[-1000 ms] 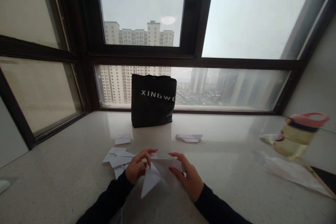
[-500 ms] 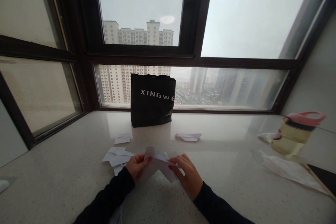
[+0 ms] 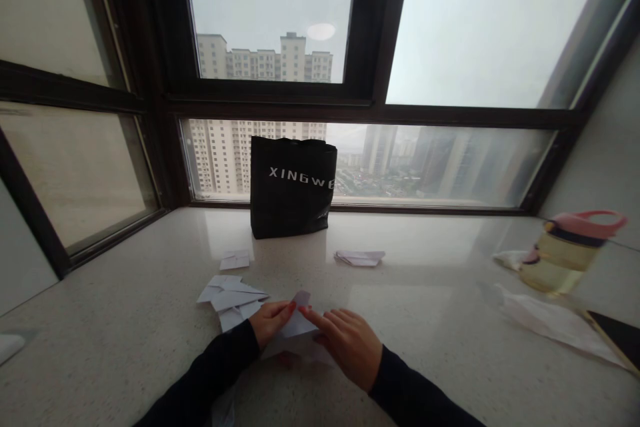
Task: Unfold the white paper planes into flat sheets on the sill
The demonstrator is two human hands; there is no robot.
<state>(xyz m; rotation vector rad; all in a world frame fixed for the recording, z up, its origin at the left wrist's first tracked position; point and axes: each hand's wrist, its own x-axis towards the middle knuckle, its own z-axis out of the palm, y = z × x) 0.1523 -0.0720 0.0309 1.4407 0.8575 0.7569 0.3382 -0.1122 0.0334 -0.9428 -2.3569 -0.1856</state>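
A folded sheet of white paper (image 3: 299,327) is between my two hands, above the pale speckled counter. My left hand (image 3: 271,321) pinches its upper left part between thumb and fingers. My right hand (image 3: 351,345) is on the paper's right side, its index finger stretched to a small raised flap near the left thumb; its thumb is partly hidden. Just beyond my left hand lies a pile of folded white papers (image 3: 231,295). Farther back are a small folded paper square (image 3: 235,259) and a long folded paper piece (image 3: 360,258).
A black bag (image 3: 293,190) stands by the window. At the right are a bottle with a pink lid (image 3: 565,253), a crumpled white tissue (image 3: 545,320) and a dark flat object (image 3: 617,333). A white object (image 3: 10,347) sits at the left edge.
My right hand has shifted from the paper's right edge inward, its index finger now reaching the flap by my left thumb. The paper is turned and held lower.
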